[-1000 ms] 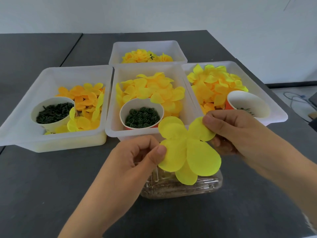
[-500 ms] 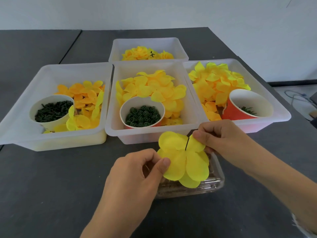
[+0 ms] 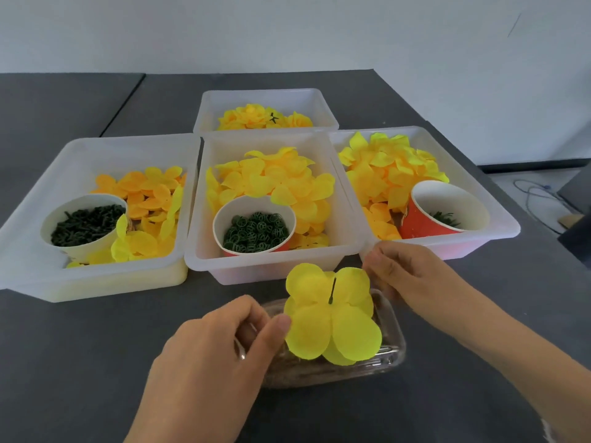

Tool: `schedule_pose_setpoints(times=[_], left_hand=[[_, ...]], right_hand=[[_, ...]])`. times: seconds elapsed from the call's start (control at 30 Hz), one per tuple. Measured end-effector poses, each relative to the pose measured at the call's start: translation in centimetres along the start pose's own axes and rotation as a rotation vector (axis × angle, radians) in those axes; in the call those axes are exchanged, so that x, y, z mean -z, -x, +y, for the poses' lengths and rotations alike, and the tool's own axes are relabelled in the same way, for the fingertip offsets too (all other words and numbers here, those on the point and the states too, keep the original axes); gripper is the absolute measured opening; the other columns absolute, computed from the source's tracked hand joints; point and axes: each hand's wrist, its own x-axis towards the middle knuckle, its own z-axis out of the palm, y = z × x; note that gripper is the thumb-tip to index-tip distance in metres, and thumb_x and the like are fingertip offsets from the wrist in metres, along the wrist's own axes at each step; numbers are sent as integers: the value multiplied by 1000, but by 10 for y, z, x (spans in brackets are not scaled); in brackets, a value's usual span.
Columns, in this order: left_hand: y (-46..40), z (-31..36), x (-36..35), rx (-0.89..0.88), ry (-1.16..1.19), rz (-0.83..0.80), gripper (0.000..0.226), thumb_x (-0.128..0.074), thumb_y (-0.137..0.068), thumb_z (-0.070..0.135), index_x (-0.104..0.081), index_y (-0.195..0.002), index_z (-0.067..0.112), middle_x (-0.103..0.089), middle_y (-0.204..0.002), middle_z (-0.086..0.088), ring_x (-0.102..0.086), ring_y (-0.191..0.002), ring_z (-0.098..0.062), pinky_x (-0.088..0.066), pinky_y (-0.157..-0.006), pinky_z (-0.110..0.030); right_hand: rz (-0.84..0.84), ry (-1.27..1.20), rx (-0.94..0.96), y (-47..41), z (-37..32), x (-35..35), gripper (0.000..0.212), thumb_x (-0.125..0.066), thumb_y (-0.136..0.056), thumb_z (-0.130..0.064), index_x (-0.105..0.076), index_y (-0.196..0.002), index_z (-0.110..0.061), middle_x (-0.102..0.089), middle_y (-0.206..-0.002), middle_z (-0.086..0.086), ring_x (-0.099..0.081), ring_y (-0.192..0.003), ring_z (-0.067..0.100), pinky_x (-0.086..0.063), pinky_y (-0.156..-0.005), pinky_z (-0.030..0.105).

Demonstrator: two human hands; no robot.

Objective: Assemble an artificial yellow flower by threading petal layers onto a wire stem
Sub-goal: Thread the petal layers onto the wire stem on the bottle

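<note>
Petal layer (image 3: 332, 318) sits on wire stem (image 3: 332, 291), tip poking through.
Left hand (image 3: 208, 356) pinches the petal's edge; right hand (image 3: 412, 276) beside it, fingers relaxed, holding nothing, above clear tray (image 3: 391, 343).

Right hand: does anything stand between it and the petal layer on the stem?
Nothing visible does. The right hand hovers just right of the petal layer, which the left hand pinches at its left edge; the stem tip pokes through its centre.

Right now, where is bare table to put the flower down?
Bare table lies left of the left hand, in front of the left bin. Crowded: the clear tray under the flower, beside the right hand.
</note>
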Motion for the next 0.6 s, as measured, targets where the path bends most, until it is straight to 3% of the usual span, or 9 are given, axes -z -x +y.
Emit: schedule_pose_setpoints(times=[0.1,0.17,0.23,0.27,0.3,0.37,0.43,0.6], left_hand=[[0,-4,15,-41,23,150,46,-33,-71,78,-56,-88,41,-58,-54,17,-55,-58,-3,-44,-53,-25],[1,-6,20,-101,46,210,37,-45,-83,74,-59,-85,39,-57,-51,15,-56,-54,-4,-42,-52,-20],[1,-4,22,-156,35,239,38,-46,-79,71,-61,-83,36,-56,-49,14,-54,-50,-6,-41,-55,-14],[2,-2,23,-175,28,251,40,-43,-76,69,-61,-83,35,-56,-48,13,-54,-48,-7,-40,-54,-12],[3,1,23,-184,31,254,41,-41,-74,68,-62,-82,34,-55,-48,12,-53,-47,-7,-39,-52,-11],[6,9,23,-204,48,253,37,-41,-76,64,-62,-80,33,-55,-48,11,-52,-44,-8,-37,-48,-9],[9,13,23,-222,60,262,34,-43,-78,60,-62,-77,32,-53,-47,11,-49,-41,-7,-36,-45,-8],[12,17,27,-183,141,243,40,-41,-72,65,-64,-80,33,-51,-45,8,-47,-40,-8,-36,-43,-12]], right_hand=[[277,169,96,-20,3,37,34,-50,-93,-44,-61,-75,-18,-55,-59,-8,-46,-52,3,-35,-53,19],[499,406,178,-45,3,66,18,-56,-92,-29,-58,-75,-23,-58,-65,-8,-48,-55,5,-37,-54,25],[565,602,215,-79,8,91,10,-59,-89,-21,-59,-80,-23,-61,-75,-4,-51,-61,6,-39,-60,27],[523,669,194,-99,13,101,3,-62,-88,-20,-62,-85,-19,-62,-83,1,-54,-68,12,-40,-64,29],[453,722,140,-117,17,107,9,-64,-87,-22,-63,-94,-16,-61,-92,6,-57,-79,20,-42,-70,31],[278,934,36,-150,30,110,37,-67,-85,-34,-59,-117,-18,-56,-115,14,-55,-106,32,-45,-89,39],[165,1180,-14,-174,41,101,55,-65,-83,-46,-50,-131,-25,-47,-130,17,-41,-123,40,-36,-101,47],[120,1170,-63,-205,53,67,44,-63,-81,-58,-60,-117,-32,-42,-128,15,-31,-124,40,-26,-104,51]])
